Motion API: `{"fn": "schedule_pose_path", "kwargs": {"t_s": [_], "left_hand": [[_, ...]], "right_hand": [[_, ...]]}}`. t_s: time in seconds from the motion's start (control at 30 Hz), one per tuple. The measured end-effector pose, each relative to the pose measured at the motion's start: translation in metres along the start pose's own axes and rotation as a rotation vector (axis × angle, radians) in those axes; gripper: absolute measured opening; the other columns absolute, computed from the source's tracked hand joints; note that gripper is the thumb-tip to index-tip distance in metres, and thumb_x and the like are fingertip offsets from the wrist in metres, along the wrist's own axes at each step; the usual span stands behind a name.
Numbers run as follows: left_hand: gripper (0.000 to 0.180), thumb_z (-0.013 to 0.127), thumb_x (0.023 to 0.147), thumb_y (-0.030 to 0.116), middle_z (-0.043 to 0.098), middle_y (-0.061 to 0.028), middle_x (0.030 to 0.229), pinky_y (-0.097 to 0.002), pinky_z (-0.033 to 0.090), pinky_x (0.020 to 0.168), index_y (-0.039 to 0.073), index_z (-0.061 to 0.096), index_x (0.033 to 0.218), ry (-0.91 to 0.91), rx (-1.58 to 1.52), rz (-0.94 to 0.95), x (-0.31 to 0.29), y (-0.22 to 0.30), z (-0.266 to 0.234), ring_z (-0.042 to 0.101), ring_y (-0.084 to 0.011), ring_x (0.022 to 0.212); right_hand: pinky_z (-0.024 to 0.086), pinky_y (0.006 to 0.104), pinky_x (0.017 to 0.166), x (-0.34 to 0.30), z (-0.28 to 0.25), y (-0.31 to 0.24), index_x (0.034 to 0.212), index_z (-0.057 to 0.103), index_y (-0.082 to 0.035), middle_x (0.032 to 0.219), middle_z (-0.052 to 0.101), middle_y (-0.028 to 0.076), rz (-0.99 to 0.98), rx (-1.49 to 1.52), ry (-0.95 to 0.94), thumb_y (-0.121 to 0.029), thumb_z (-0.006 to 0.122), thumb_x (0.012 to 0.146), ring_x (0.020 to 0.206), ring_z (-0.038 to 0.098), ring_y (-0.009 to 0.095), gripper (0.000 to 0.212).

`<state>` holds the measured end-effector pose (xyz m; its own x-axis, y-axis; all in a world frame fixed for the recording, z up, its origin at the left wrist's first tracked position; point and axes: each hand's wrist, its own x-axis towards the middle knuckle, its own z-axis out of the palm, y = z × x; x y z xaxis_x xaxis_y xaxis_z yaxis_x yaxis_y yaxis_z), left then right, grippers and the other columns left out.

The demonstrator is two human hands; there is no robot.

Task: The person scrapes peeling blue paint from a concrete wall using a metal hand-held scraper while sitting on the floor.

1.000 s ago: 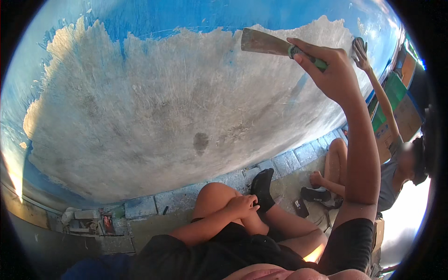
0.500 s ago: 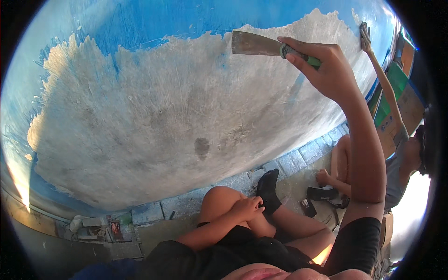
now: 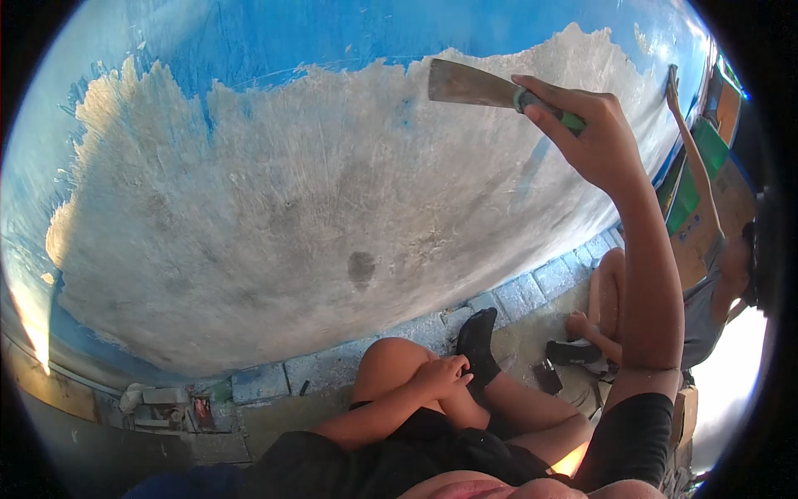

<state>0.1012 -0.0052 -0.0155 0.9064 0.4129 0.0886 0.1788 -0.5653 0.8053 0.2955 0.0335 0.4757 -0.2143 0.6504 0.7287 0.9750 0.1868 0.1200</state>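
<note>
My right hand [image 3: 590,137], raised in front of the wall, is closed around the green handle of a putty knife [image 3: 472,83]. The knife's broad, worn metal blade points left, over the upper border of a bare grey patch [image 3: 274,183] in the blue-painted wall [image 3: 332,29]. Whether the blade touches the wall, I cannot tell. Low down, my left hand [image 3: 442,376] rests on my bent leg near the knee, its fingers loosely laid over it and holding no tool.
At right a co-worker sits by the wall, one hand [image 3: 672,87] raised against it. A row of paving blocks [image 3: 519,295] runs along the wall's foot. Rubble [image 3: 170,407] lies at lower left. Boards [image 3: 706,195] lean behind the co-worker. My foot [image 3: 477,341] is near the blocks.
My right hand and the putty knife have shifted slightly right and down. The co-worker's raised hand has also moved right and lower on the wall. My left hand stays on my leg.
</note>
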Motion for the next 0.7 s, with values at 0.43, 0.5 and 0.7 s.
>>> {"fn": "schedule_pose_path", "kwargs": {"t_s": [0.43, 0.5, 0.7], "left_hand": [[0.034, 0.069, 0.103, 0.039, 0.07, -0.0081, 0.092, -0.0466, 0.056, 0.071, 0.009, 0.06, 0.114, 0.056, -0.015, 0.048, 0.001, -0.009, 0.004, 0.071, -0.0301, 0.081], [0.034, 0.069, 0.103, 0.039, 0.069, -0.0082, 0.092, -0.0464, 0.056, 0.071, 0.008, 0.06, 0.114, 0.075, -0.023, 0.069, 0.001, -0.008, 0.003, 0.07, -0.03, 0.08], [0.035, 0.07, 0.101, 0.039, 0.07, -0.0092, 0.093, -0.0469, 0.056, 0.072, 0.008, 0.06, 0.114, 0.074, -0.015, 0.076, 0.001, -0.009, 0.003, 0.072, -0.0314, 0.083]], "right_hand": [[0.054, 0.0345, 0.063, 0.01, -0.008, -0.005, 0.133, 0.08, -0.019, 0.086, 0.08, 0.008, -0.05, -0.011, 0.058, -0.033, 0.075, 0.103, 0.061, 0.067, 0.018, 0.033], [0.055, 0.0358, 0.064, 0.011, -0.014, -0.016, 0.134, 0.08, -0.02, 0.087, 0.081, 0.009, 0.024, -0.03, -0.021, -0.032, 0.076, 0.103, 0.062, 0.067, 0.019, 0.033], [0.055, 0.0367, 0.065, 0.001, 0.0, -0.013, 0.135, 0.079, -0.023, 0.086, 0.08, 0.011, -0.026, 0.014, 0.065, -0.032, 0.076, 0.102, 0.063, 0.067, 0.018, 0.034]]}}
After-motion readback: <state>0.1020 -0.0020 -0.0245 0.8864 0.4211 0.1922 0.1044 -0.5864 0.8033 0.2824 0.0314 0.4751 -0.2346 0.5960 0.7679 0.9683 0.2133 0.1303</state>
